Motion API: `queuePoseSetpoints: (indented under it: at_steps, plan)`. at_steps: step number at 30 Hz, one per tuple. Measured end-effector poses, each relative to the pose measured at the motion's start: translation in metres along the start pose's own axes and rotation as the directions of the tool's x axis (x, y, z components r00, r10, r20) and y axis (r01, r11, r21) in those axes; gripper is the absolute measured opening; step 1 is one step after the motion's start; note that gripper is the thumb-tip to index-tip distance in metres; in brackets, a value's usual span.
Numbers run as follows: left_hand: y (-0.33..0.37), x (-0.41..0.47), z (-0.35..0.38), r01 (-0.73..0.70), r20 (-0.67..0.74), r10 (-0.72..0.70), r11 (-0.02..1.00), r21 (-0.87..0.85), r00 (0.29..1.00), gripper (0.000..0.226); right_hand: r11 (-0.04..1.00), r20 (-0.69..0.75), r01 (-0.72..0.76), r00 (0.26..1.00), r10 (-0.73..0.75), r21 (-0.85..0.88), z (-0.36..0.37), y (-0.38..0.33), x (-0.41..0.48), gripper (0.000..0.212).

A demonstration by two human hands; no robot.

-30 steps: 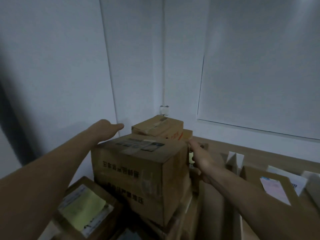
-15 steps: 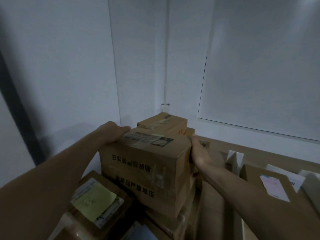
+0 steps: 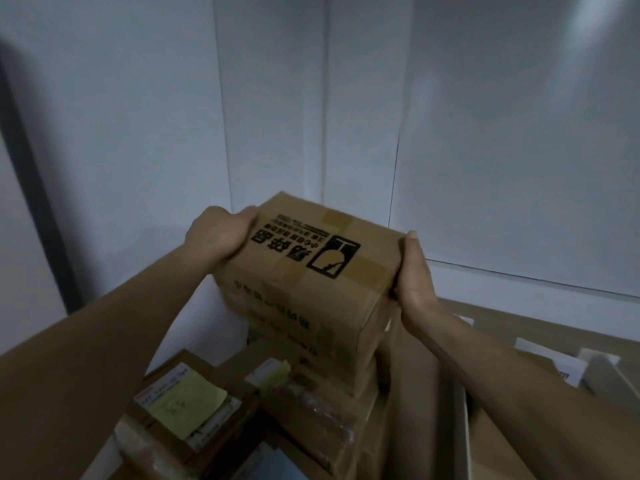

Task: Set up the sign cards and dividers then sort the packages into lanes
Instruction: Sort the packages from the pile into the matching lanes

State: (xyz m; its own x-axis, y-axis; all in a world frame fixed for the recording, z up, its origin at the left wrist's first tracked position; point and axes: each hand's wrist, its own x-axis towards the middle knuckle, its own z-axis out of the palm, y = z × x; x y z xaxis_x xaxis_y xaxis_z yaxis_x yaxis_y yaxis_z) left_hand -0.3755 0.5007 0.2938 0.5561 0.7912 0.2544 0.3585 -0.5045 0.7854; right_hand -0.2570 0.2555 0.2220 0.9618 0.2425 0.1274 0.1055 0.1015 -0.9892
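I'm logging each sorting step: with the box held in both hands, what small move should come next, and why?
Probably swing the box rightward toward the table. Left hand and right hand grip its ends above the stack; its broken-glass mark suggests moving gently.

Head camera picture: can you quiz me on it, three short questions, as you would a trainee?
1. Multiple choice: the black symbol printed on the cardboard box shows A) a cracked glass, B) an umbrella, C) an arrow.
2. True or false: only one hand holds the box.
3. What colour is the sticky note on the package at lower left?
Key: 1 A. 2 False: the left hand and the right hand grip opposite sides. 3 Yellow-green.
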Motion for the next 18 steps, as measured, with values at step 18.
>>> queuePoseSetpoints:
  at_steps: [18]
  plan:
    - [0.117, -0.133, 0.064, -0.007, 0.071, 0.166, 0.429, -0.903, 0.984, 0.007, 0.859, 0.050, 0.056, 0.994, -0.094, 0.509, -0.230, -0.092, -0.048, 0.028]
